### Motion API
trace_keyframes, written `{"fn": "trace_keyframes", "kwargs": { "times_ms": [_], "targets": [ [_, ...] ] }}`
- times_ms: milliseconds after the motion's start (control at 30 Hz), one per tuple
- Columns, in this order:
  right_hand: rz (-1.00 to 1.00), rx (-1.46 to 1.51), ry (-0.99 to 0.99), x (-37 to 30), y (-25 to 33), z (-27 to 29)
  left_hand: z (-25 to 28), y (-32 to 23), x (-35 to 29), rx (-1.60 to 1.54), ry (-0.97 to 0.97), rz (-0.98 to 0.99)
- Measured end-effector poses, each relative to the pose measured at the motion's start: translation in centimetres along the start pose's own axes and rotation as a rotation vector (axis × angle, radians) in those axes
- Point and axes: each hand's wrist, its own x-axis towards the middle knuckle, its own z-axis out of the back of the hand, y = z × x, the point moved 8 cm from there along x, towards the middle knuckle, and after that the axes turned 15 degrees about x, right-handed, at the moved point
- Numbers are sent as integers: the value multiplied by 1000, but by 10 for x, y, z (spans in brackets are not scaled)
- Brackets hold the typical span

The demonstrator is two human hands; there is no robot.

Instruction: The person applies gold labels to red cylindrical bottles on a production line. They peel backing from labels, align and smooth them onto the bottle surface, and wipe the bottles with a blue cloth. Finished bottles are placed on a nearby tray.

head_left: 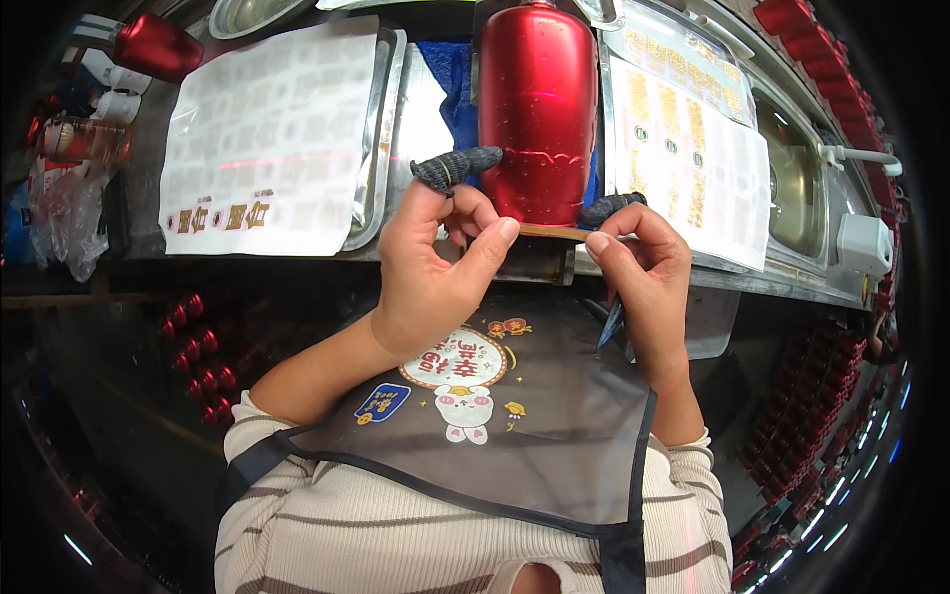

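Observation:
A glossy red bottle [539, 109] lies in front of me on a blue cloth [457, 94], its wide base toward me and drops on its surface. A thin gold-brown strip [554, 233] runs across the base end. My left hand [435, 257] pinches the strip's left end between thumb and finger. At its right end, my right hand [648, 272] pinches it too. A slim, pointed bluish tool [612, 325] sticks down from the right palm; its upper part is hidden. Dark knitted finger covers [457, 166] sit on a finger of each hand, close to the bottle's sides.
To the left, a white decal sheet [277, 139] with a few gold prints lies on a metal tray [388, 148]. Another sheet with gold decals [683, 168] lies right, beside a metal basin [797, 188]. Another red bottle [156, 48] is at far left; several red bottles [807, 406] stand lower right.

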Motion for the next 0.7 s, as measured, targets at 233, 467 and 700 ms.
{"fn": "trace_keyframes", "kwargs": {
  "times_ms": [233, 467, 700],
  "targets": [
    [6, 4, -5, 2, -2, -1, -1, -2, 2, 42, -1, 35],
    [1, -70, -37, 5, -8, 0, 6, 6, 2, 40, -12, 56],
    [-32, 36, -11, 4, -14, 7, 20, 12, -6, 198, -92, -30]
  ]
}}
